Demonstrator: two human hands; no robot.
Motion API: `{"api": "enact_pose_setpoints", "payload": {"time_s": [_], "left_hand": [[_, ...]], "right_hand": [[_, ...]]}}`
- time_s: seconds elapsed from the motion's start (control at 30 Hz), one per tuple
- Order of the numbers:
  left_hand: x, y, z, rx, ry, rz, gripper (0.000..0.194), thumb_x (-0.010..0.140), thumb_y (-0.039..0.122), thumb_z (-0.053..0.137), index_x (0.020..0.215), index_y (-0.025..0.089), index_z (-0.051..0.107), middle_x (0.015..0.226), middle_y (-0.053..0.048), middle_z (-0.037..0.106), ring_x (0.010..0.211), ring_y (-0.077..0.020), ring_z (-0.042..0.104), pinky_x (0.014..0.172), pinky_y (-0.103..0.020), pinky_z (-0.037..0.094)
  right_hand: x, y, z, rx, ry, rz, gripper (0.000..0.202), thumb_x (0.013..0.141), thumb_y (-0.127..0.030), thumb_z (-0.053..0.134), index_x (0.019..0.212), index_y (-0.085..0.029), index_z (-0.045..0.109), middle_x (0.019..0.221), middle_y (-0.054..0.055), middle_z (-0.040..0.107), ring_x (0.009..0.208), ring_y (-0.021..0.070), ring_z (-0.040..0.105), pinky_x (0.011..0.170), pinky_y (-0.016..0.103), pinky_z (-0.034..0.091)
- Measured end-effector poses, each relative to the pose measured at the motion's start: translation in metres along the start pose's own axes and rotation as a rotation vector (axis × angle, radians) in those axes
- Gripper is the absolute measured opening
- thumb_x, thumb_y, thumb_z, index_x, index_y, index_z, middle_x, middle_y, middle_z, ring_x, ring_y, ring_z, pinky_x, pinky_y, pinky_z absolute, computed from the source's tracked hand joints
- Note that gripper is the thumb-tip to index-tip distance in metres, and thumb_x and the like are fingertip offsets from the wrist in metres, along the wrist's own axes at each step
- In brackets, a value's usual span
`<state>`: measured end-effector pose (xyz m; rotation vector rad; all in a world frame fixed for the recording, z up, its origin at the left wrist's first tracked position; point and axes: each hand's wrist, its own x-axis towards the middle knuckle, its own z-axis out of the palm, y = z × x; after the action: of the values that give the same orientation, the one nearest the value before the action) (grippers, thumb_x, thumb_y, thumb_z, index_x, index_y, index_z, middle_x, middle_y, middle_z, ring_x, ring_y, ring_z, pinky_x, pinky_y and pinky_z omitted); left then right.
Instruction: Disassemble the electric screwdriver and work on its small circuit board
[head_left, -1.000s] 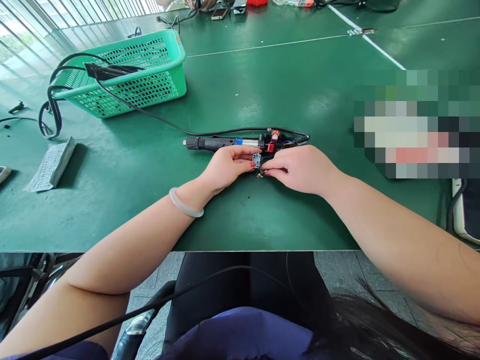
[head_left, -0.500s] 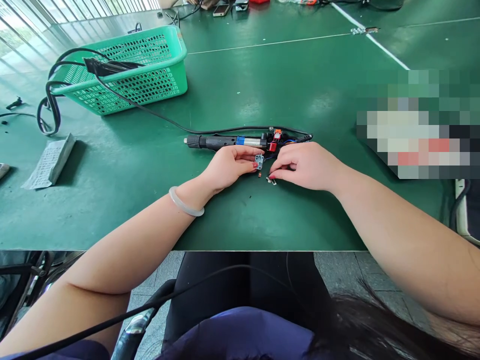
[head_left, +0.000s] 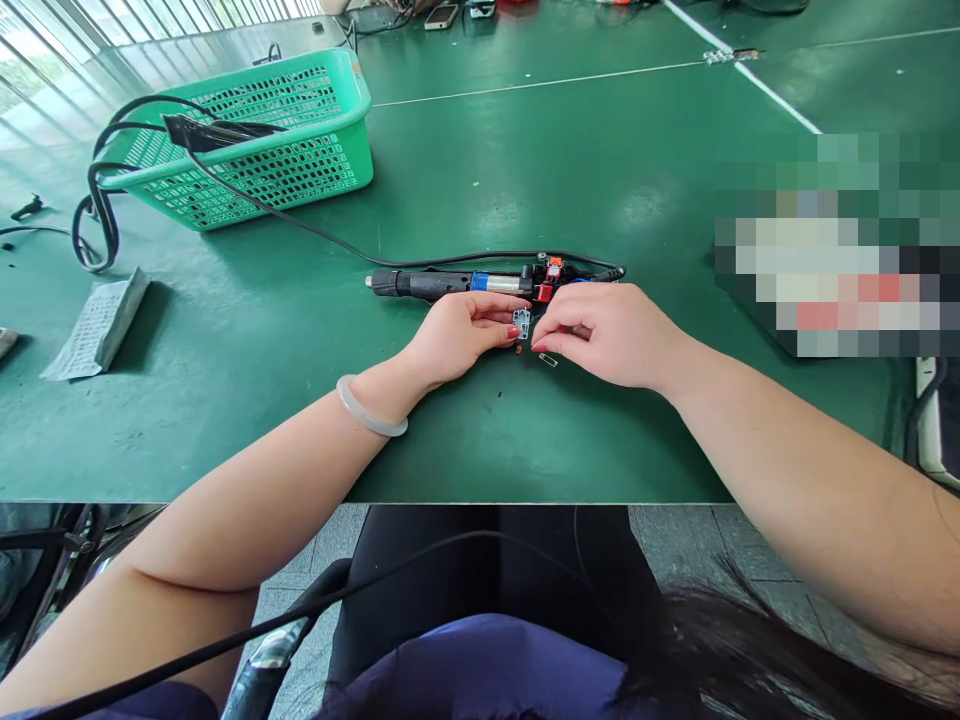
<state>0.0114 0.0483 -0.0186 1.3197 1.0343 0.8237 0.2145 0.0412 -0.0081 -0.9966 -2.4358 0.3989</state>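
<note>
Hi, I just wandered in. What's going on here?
Someone is working on small parts at a green table. The left hand holds a small grey part; the right hand is beside it, its grip unclear. A metal piece lies nearby. Behind the hands is a black tool, its cord running from the green basket.

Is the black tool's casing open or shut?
Open: along the black tool, the silver cylinder and red part lie exposed near the left hand.
</note>
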Motion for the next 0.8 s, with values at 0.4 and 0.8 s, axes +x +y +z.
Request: {"api": "enact_pose_setpoints", "payload": {"time_s": [0.4,0.8], "left_hand": [[-0.004,0.003,0.003,0.165,-0.043,0.043,0.024,0.072,0.011,0.071,0.095,0.012,0.075,0.083,-0.003,0.074,0.075,-0.0135,0.067,0.081,-0.031,0.055],[-0.003,0.006,0.002,0.0,-0.058,-0.049,0.026,0.071,0.01,0.076,0.097,0.01,0.075,0.085,-0.006,0.075,0.074,-0.0128,0.068,0.086,-0.036,0.056]], "right_hand": [[0.006,0.015,0.017,-0.208,0.263,-0.164,0.022,0.089,-0.02,0.054,0.08,-0.021,0.074,0.08,0.002,0.066,0.068,0.0136,0.058,0.057,0.028,0.041],[0.008,0.016,0.018,-0.091,0.313,-0.129,0.029,0.09,-0.017,0.049,0.09,-0.023,0.077,0.082,0.002,0.067,0.072,0.014,0.059,0.062,0.028,0.045]]}}
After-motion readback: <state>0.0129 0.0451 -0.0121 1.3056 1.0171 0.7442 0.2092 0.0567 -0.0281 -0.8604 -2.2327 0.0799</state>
